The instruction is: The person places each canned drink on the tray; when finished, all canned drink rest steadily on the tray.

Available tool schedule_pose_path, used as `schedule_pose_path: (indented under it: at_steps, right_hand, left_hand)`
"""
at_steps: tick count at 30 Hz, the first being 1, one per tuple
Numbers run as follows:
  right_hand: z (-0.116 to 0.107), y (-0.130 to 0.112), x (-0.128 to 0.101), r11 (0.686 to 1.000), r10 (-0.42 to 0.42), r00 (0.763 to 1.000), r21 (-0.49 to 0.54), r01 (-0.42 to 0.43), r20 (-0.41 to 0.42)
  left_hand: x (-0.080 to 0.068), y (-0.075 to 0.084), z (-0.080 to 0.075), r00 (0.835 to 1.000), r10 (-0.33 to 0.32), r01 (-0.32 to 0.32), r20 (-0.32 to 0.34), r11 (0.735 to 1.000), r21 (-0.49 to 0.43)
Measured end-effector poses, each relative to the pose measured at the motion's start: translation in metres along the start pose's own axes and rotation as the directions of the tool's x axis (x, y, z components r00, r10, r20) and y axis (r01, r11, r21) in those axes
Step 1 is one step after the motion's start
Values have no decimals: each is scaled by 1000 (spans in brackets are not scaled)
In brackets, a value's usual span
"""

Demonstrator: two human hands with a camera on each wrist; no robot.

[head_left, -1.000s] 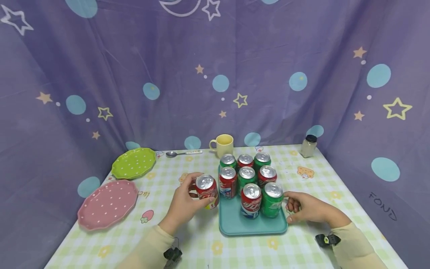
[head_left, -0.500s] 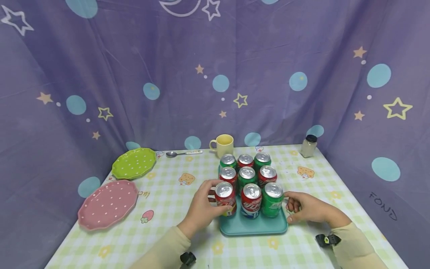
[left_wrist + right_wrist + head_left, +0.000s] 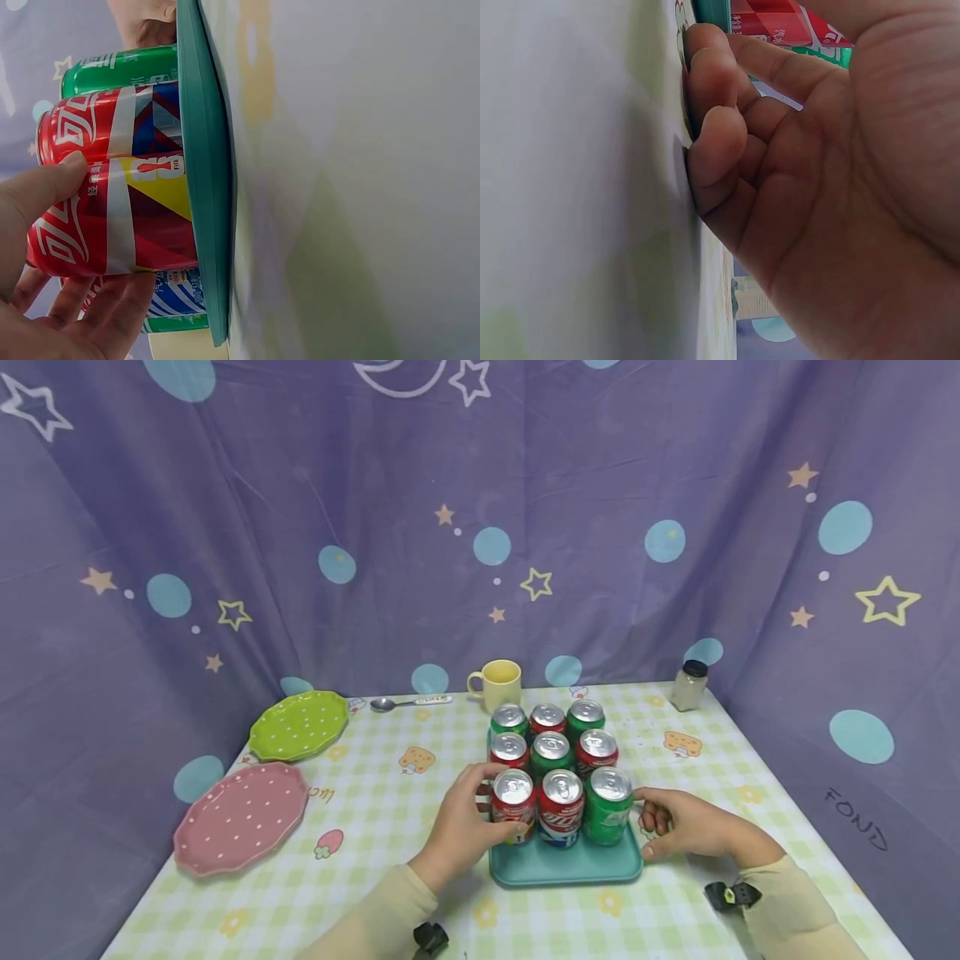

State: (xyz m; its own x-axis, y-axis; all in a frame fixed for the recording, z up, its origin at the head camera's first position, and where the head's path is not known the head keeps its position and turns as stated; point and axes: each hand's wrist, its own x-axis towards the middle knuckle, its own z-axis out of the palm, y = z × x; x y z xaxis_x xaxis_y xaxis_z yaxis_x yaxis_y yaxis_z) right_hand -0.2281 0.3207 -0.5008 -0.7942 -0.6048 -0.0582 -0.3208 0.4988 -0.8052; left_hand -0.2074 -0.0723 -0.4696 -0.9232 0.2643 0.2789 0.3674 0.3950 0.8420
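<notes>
A red can [image 3: 513, 805] is being gripped by the left hand [image 3: 457, 828], with the thumb and fingers wrapped around its side; in the left wrist view the thumb [image 3: 41, 191] is seen lying across the can's printed wall while the fingers are curled beneath it, so that the can is being kept upright. The can is standing in the near left corner of a teal tray [image 3: 562, 864], its base on the tray floor, where a three-by-three block is being formed with eight other red and green cans packed close together. The tray is being steadied at its right edge by the right hand [image 3: 686, 827], whose fingers [image 3: 716, 97] are curled loosely against the rim; whether the rim is actually being pinched cannot be told from the close, blurred wrist view. Everything is being carried by a table [image 3: 375, 877] covered with a green-checked cloth, on which a pink plate [image 3: 240, 817], a green plate [image 3: 298, 724], a spoon [image 3: 408, 702], a yellow mug [image 3: 498, 683] and a small jar [image 3: 688, 685] are also resting. The table is being enclosed by purple curtains [image 3: 225, 510] printed with stars and dots.
</notes>
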Motion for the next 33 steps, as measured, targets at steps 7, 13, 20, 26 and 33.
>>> schedule_pose_path:
  at_steps: [7,13,20,26,33]
  right_hand:
    - [0,-2,-1,1000,-10,1000,-19,10,3]
    - [0,-2,0,1000,-18,1000,-21,18,5]
    - [0,-3,0,1000,-19,1000,-17,20,7]
    - [0,-2,0,999,-35,999,-14,36,5]
    - [-4,-5,-2,1000,18,998,-21,-19,-53]
  left_hand:
    - [0,-3,2,1000,2,-2,-16,1000,9]
    - [0,-3,3,1000,-3,3,-17,1000,15]
    - [0,-4,2,1000,12,-12,-13,1000,15]
    - [0,-5,-5,1000,-12,11,22,999,31]
    - [4,-18,-53,995,98,-102,33,981,167]
